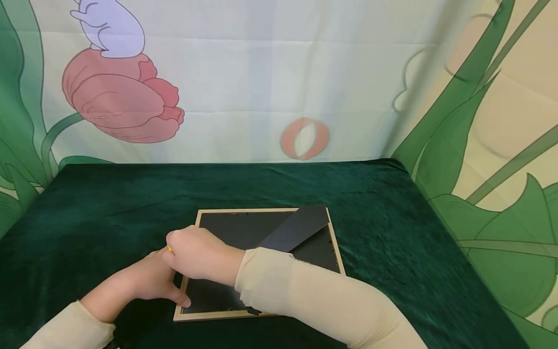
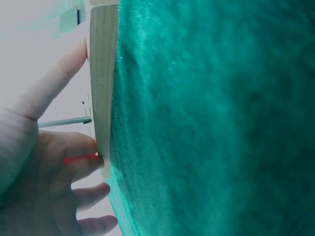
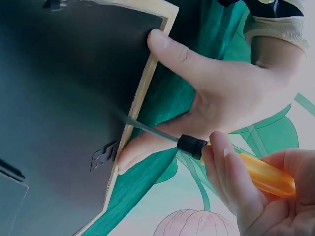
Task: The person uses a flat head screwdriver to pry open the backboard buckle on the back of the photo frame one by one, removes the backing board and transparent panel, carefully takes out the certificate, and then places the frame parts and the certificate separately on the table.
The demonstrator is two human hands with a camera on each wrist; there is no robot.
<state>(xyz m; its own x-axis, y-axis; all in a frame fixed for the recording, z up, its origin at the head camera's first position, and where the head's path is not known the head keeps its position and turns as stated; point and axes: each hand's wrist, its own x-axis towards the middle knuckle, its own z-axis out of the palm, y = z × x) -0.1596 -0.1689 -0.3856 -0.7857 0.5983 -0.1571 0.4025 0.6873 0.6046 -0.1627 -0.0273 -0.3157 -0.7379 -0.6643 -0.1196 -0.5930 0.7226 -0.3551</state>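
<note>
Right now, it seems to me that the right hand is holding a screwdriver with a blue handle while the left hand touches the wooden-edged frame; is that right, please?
Not quite: the handle of the screwdriver is orange-yellow, not blue, as the right wrist view shows. The right hand does hold it, and the left hand does touch the frame.

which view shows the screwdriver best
The right wrist view: it shows the screwdriver's yellow handle, partly covered by the right hand, plus its black collar and metal shaft. The head view gives only a speck of yellow; the left wrist view, just a length of shaft.
</note>
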